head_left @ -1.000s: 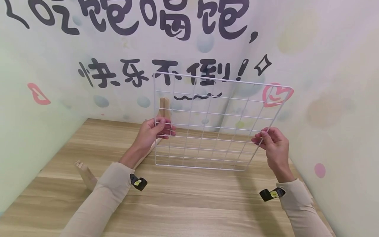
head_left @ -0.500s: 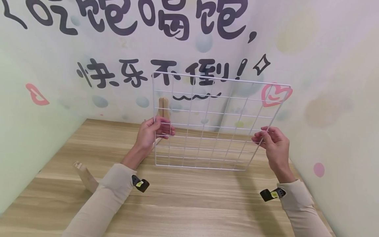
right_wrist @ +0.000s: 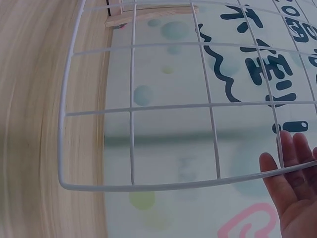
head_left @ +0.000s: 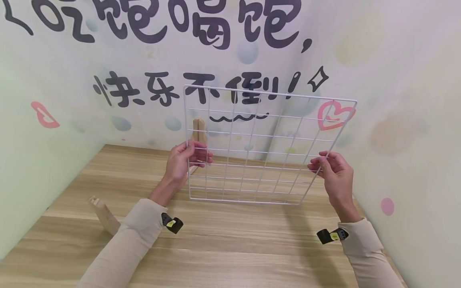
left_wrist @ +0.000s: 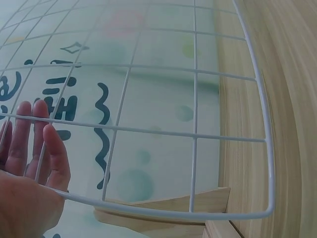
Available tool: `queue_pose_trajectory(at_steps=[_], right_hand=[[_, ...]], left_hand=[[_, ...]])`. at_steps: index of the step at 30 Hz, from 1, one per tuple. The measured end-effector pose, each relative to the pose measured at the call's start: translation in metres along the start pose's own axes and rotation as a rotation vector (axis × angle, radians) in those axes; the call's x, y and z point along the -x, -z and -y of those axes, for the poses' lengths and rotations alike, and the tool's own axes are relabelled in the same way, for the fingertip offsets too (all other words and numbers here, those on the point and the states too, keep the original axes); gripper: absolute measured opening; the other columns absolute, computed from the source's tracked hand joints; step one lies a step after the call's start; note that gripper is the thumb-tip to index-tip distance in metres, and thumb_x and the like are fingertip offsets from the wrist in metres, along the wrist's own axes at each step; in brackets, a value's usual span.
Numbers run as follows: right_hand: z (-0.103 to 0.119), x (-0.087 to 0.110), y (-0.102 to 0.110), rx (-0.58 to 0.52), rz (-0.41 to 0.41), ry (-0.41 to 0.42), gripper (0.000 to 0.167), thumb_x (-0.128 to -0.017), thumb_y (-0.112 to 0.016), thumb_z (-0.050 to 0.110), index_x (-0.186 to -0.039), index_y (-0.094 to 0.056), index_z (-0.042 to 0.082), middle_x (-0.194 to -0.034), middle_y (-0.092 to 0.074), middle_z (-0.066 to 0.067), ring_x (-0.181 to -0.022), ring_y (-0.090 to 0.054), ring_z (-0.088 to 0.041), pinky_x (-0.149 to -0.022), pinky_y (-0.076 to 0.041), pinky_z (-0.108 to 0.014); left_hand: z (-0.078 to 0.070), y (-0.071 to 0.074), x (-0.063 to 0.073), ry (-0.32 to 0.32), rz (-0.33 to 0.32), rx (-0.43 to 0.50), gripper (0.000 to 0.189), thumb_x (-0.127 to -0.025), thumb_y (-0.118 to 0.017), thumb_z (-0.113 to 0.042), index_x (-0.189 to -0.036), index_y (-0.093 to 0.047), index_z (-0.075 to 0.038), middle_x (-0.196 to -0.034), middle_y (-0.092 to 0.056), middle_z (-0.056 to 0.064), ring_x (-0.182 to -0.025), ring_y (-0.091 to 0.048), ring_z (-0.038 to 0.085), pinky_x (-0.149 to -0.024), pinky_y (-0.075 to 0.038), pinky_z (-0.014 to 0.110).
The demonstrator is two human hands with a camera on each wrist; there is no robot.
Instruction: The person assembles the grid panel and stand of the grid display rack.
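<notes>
A white wire grid panel point(head_left: 270, 93) hangs upright above the tabletop, its top edge sloping down to the right in the head view. My left hand point(head_left: 178, 162) grips its left side wire between thumb and fingers, with the fingers behind the mesh. On the opposite side, my right hand point(head_left: 337, 176) pinches the right side wire. In the left wrist view, the left hand's fingers point(left_wrist: 57, 158) show through the mesh. The right wrist view shows the panel's rounded lower corner and the right hand's fingers point(right_wrist: 275, 178) along its edge.
A pale wooden upright point(head_left: 199, 128) stands behind the left hand near the back wall, partly hidden. Another wooden piece point(head_left: 104, 216) is on the wood-grain table point(head_left: 230, 240) beside the left forearm. Printed walls point(head_left: 414, 120) close in the back and sides.
The grid panel has risen slightly, and its top right corner has shifted a little up and right. Both hands keep hold of it. The wooden pieces stay put.
</notes>
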State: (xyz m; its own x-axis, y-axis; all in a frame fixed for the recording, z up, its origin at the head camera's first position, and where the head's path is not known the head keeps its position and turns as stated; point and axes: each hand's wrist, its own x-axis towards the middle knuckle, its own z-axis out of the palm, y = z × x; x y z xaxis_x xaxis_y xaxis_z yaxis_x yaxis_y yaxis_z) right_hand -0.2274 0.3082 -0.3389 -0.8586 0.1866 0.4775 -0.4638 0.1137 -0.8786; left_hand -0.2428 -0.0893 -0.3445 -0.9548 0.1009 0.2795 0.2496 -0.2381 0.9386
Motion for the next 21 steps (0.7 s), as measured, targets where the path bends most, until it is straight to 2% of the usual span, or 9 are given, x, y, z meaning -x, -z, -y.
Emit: queue_pose_trajectory(at_steps=[5,9,12,15,18,21], right_hand=[[0.005,0.001,-0.002,0.108,-0.011,0.031,0.014,-0.099,-0.059,0.008,-0.110,-0.062,0.002,-0.092,-0.073,-0.001,-0.080,-0.072,-0.010,-0.077,-0.057,-0.021],[0.012,0.004,-0.007,0.319,-0.081,0.121,0.026,-0.099,-0.060,0.009,-0.124,-0.058,0.004,-0.108,-0.068,0.002,-0.095,-0.068,-0.006,-0.083,-0.054,-0.015],[0.020,0.008,-0.014,0.479,-0.137,0.262,0.040,-0.096,-0.063,0.008,-0.134,-0.051,0.001,-0.123,-0.059,-0.007,-0.114,-0.060,-0.014,-0.094,-0.047,-0.015],[0.024,0.011,-0.021,0.553,-0.155,0.453,0.046,-0.091,-0.066,0.004,-0.133,-0.050,-0.006,-0.129,-0.053,-0.021,-0.122,-0.053,-0.028,-0.101,-0.042,-0.018],[0.026,0.012,-0.030,0.559,-0.128,0.625,0.046,-0.086,-0.069,0.000,-0.128,-0.052,-0.010,-0.124,-0.054,-0.029,-0.118,-0.053,-0.036,-0.102,-0.042,-0.021],[0.025,0.014,-0.040,0.509,-0.028,0.718,0.046,-0.082,-0.070,-0.002,-0.125,-0.055,-0.011,-0.115,-0.059,-0.028,-0.108,-0.057,-0.037,-0.097,-0.046,-0.021]], left_hand=[[-0.002,0.000,0.001,-0.006,-0.007,-0.010,0.034,-0.109,-0.032,-0.019,-0.102,-0.061,-0.005,-0.086,-0.075,-0.003,-0.078,-0.074,0.017,-0.069,-0.056,0.032],[-0.003,-0.001,0.000,-0.010,-0.008,-0.016,0.033,-0.109,-0.031,-0.019,-0.101,-0.061,-0.006,-0.086,-0.074,-0.003,-0.078,-0.073,0.017,-0.068,-0.056,0.031],[-0.003,-0.002,0.000,-0.014,-0.011,-0.026,0.034,-0.109,-0.031,-0.021,-0.102,-0.060,-0.006,-0.086,-0.074,-0.004,-0.079,-0.073,0.018,-0.069,-0.056,0.031],[-0.003,-0.002,0.000,-0.021,-0.016,-0.030,0.034,-0.109,-0.032,-0.021,-0.104,-0.060,-0.002,-0.086,-0.074,-0.004,-0.080,-0.073,0.018,-0.070,-0.057,0.031],[-0.003,-0.002,0.000,-0.027,-0.024,-0.018,0.035,-0.109,-0.032,-0.021,-0.105,-0.059,0.002,-0.085,-0.074,-0.004,-0.079,-0.073,0.017,-0.069,-0.057,0.030],[-0.002,-0.003,-0.001,-0.034,-0.026,0.001,0.036,-0.109,-0.032,-0.020,-0.107,-0.058,0.006,-0.084,-0.074,-0.004,-0.078,-0.073,0.017,-0.067,-0.057,0.029]])
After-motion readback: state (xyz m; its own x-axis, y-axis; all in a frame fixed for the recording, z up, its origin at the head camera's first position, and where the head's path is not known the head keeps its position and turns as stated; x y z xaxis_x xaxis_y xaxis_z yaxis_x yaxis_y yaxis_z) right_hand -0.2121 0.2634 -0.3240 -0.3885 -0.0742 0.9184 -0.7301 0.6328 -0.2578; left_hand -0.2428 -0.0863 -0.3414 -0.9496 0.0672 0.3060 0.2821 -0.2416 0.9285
